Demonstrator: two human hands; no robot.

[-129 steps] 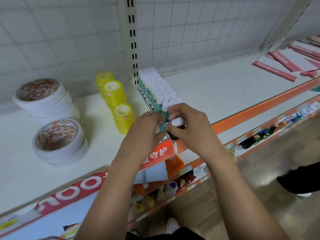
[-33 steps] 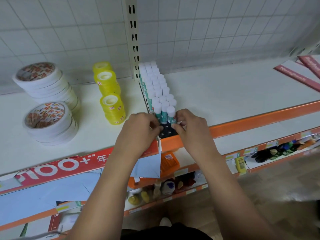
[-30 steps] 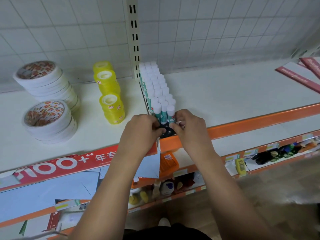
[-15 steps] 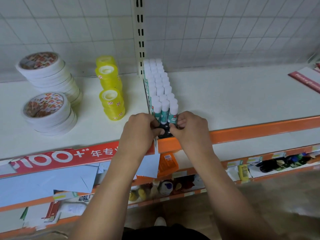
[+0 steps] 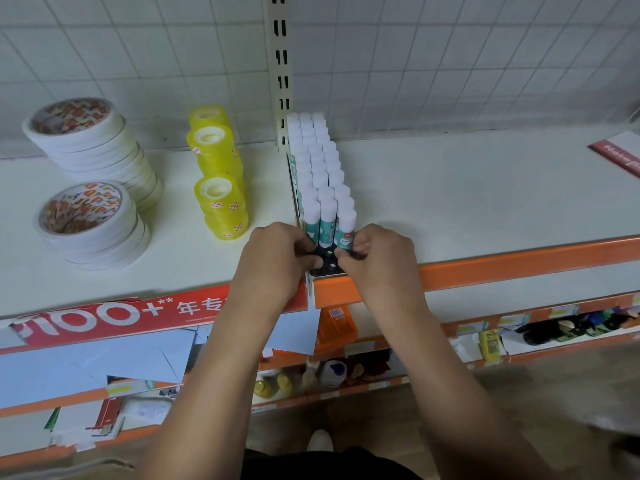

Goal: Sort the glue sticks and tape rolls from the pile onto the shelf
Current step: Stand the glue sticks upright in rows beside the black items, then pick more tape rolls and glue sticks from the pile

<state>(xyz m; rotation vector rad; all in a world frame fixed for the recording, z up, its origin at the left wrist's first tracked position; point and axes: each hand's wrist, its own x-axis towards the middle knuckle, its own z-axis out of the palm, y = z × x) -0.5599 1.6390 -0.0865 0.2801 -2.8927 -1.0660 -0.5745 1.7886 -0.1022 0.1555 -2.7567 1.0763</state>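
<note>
Your left hand (image 5: 277, 258) and right hand (image 5: 377, 254) pinch the bases of the front glue sticks (image 5: 320, 174) at the front edge of the shelf (image 5: 467, 195). The sticks stand upright, white caps up, in three rows running to the back.

Left hand (image 5: 273, 259), right hand (image 5: 381, 258) pinch front glue sticks (image 5: 327, 221).

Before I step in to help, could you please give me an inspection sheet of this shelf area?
Surface: white shelf with an orange front edge.
Job's things: glue sticks upright, three across, running back to the slotted upright; yellow tape rolls and two white tape stacks to their left.
Clutter: red banner on the front edge; papers and bottles on lower shelves.
Grips: left hand and right hand pinch the front row's base from either side, over a black holed plate.
Cables: nothing seen.
Surroundings: wire grid behind; floor below.
</note>
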